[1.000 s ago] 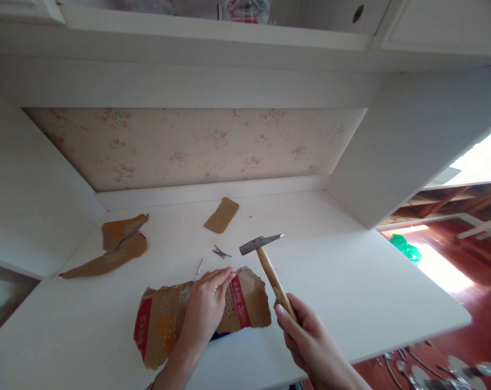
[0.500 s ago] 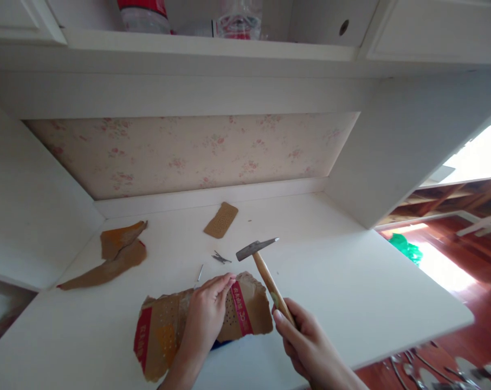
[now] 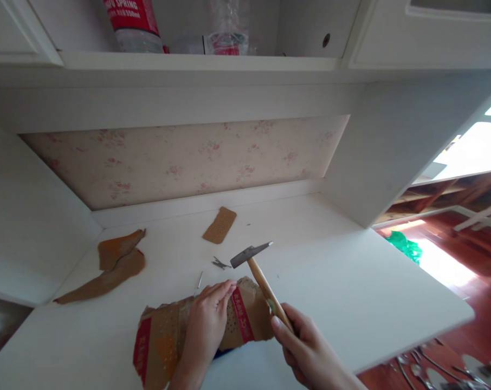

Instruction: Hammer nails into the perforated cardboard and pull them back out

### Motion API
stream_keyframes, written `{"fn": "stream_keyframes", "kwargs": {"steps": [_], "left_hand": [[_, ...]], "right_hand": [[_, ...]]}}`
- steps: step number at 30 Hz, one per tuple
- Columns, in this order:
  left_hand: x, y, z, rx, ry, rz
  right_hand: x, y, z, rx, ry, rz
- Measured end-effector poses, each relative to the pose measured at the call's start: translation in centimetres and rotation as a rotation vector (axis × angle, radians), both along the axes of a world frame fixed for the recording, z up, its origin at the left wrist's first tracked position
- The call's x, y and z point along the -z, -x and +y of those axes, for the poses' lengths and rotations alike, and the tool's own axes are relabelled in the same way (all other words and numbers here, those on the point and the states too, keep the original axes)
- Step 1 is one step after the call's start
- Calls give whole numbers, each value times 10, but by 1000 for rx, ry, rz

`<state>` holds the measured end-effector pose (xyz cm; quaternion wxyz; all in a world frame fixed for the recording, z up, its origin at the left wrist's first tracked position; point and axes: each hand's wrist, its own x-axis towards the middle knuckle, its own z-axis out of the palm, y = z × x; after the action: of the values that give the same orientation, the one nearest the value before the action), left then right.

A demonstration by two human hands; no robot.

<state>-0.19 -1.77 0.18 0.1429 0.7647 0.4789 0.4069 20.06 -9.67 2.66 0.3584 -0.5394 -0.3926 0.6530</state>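
Observation:
My right hand (image 3: pixel 304 344) is closed around the wooden handle of a hammer (image 3: pixel 265 281), its metal head raised above the counter just beyond the cardboard. Over a torn piece of cardboard (image 3: pixel 256 314) with red printed strips and many small holes, my left hand (image 3: pixel 208 314) rests with thumb and fingertips pinched together; whatever they hold is too small or hidden to make out. Something dark blue shows under the cardboard's near edge. A single nail (image 3: pixel 200 279) lies just past the left hand, and a small pile of nails (image 3: pixel 220 263) lies farther back.
Torn cardboard scraps (image 3: pixel 115 268) lie at the left of the white counter (image 3: pixel 351 281). A small perforated cardboard piece (image 3: pixel 220 225) is near the back wall. Bottles (image 3: pixel 137 27) stand on the shelf above. A green bag (image 3: pixel 404 246) and metal utensils (image 3: pixel 424 365) are on the floor at right.
The view has tilted up slightly, showing more of the shelf bottles. Both hands keep nearly the same pose; the hammer head sits slightly closer to the left hand's fingertips.

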Motion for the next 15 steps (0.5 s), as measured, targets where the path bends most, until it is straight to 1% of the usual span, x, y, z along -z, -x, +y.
{"fn": "stream_keyframes", "kwargs": {"steps": [3, 6, 11, 15], "left_hand": [[0, 0, 0, -1, 1, 41], [-1, -1, 0, -6, 31, 63], [-3, -2, -1, -4, 76, 70], [-5, -3, -3, -37, 125, 118]], "right_hand": [[-1, 1, -5, -19, 13, -11], [1, 1, -11, 0, 9, -47], [13, -1, -18, -36, -83, -110], [23, -3, -21, -73, -126, -181]]}}
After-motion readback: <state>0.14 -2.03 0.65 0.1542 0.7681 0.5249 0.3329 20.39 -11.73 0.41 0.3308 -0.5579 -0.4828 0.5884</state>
